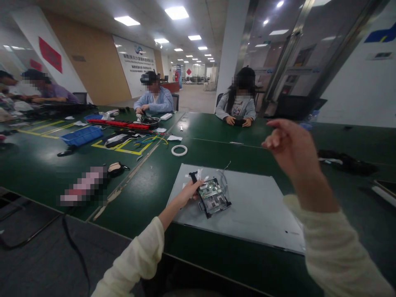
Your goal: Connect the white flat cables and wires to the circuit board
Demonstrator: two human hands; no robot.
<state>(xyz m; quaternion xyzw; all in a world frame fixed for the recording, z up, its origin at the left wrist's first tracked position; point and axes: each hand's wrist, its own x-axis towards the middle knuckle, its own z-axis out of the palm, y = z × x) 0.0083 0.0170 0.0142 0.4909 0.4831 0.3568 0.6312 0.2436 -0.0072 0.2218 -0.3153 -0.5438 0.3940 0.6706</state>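
A black-framed device with a green circuit board rests tilted over a grey panel on the green table. My left hand grips its left edge, near a black strip and some white pieces. Thin grey wires run behind the device. My right hand is raised in the air above the panel's right side, away from the device. Its fingers are curled together; whatever they may pinch is too small to make out.
On the green table lie a white ring, a blue tray, colored wires, a red strip and a black pouch. Dark items lie at right. Two people sit across; others are at far left.
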